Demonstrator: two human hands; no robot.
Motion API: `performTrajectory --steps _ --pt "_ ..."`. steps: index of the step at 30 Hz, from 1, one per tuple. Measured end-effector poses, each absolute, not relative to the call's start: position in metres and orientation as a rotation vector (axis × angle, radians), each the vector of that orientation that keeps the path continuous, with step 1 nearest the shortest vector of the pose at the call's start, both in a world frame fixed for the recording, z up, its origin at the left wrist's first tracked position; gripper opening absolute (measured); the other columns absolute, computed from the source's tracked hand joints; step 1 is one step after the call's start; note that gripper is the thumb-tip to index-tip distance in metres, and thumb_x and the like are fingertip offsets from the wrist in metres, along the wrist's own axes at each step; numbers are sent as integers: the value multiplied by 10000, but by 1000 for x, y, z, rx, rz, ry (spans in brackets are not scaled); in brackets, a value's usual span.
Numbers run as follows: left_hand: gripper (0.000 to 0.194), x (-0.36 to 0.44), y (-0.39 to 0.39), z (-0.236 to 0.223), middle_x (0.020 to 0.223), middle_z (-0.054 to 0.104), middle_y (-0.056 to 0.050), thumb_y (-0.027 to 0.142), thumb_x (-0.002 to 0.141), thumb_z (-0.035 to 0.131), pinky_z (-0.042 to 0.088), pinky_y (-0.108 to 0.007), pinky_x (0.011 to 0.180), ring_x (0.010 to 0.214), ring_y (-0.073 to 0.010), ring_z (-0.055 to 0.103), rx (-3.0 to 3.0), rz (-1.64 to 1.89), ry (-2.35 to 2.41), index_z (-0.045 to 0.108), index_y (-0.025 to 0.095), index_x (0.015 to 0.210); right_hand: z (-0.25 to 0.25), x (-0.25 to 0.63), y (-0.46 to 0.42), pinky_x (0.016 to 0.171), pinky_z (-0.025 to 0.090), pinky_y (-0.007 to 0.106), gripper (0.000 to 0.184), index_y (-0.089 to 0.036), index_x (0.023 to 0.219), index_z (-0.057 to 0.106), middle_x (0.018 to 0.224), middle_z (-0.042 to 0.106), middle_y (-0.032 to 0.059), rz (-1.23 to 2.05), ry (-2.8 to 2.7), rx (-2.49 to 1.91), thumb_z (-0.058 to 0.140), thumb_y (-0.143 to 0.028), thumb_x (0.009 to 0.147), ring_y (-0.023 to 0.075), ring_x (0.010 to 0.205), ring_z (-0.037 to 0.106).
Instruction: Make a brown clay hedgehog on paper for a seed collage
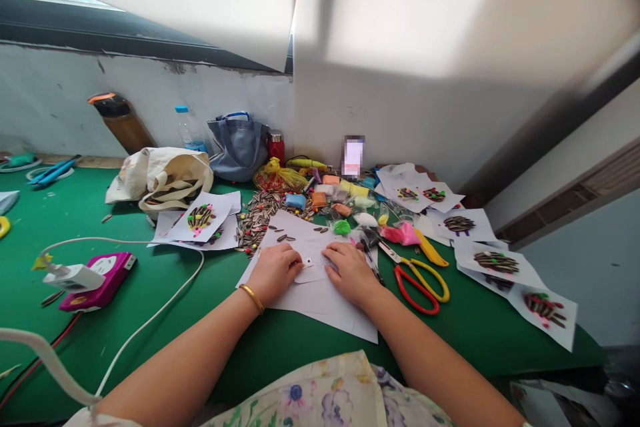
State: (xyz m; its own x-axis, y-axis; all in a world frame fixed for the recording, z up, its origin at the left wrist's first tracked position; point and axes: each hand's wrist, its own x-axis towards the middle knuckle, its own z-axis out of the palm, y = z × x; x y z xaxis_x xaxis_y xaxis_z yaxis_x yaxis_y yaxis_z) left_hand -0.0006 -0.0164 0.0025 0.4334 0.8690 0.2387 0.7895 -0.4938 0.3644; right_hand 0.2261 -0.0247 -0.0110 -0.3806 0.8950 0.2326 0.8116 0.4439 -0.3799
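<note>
My left hand (273, 272), with a gold bangle at the wrist, rests on white paper (330, 312). Its fingers are curled with the tips close together beside a small white piece; whatever they pinch is hidden. Opposite it, my right hand (351, 271) lies on the paper with its fingers slightly apart and nothing visible in them. Between the hands is a tiny white disc with a dark centre (309, 260), like a googly eye. A few sunflower seeds (286, 237) lie on the sheet above my left hand, beside a large seed pile (255, 217).
Red-and-yellow-handled scissors (417, 283) lie right of my right hand. Coloured clay packets (320, 199) sit behind the paper. Sheets with seed pictures (495, 261) line the right edge. A white cable (167, 303), pink power strip (97, 283) and cloth bag (165, 177) are left.
</note>
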Motion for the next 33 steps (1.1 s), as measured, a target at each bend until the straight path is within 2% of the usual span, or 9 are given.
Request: performTrajectory --steps 6,8,13,21,29,33 --pt "253 -7 -14 7 894 686 -49 270 929 503 452 -282 782 855 -177 624 2380 591 1390 741 203 873 -10 226 -24 1033 372 434 343 -228 1213 638 1274 598 81 292 -2311 -1444 586 -233 874 255 1187 498" --pt "222 -11 -13 5 929 693 -40 220 896 525 460 -277 797 878 -176 630 2360 587 1372 745 215 923 -10 226 -25 1032 375 435 345 -230 1215 637 1274 597 83 291 -2312 -1451 589 -235 874 255 1189 499" --pt "337 -15 -12 2 956 694 -30 78 815 504 465 -284 848 891 -173 635 2402 542 1336 762 241 958 -9 226 -25 1039 370 432 346 -232 1219 635 1279 597 82 297 -2310 -1460 586 -230 876 254 1197 499" --pt "327 -12 -13 3 935 685 -31 120 827 521 463 -293 813 848 -168 632 2500 502 1309 779 261 970 -11 226 -24 1035 371 437 347 -233 1213 639 1266 602 86 283 -2304 -1445 594 -227 869 255 1187 503" --pt "380 -14 -13 3 987 699 -35 89 818 494 474 -291 869 908 -177 643 2412 531 1372 760 245 1039 -11 227 -24 1033 375 436 346 -236 1213 637 1269 604 79 290 -2303 -1442 590 -223 870 256 1187 503" --pt "355 -15 -13 3 960 699 -19 99 819 506 473 -286 855 887 -170 644 2418 510 1345 775 269 978 -11 227 -24 1033 374 436 342 -238 1208 639 1268 604 77 287 -2307 -1443 593 -228 870 253 1186 503"
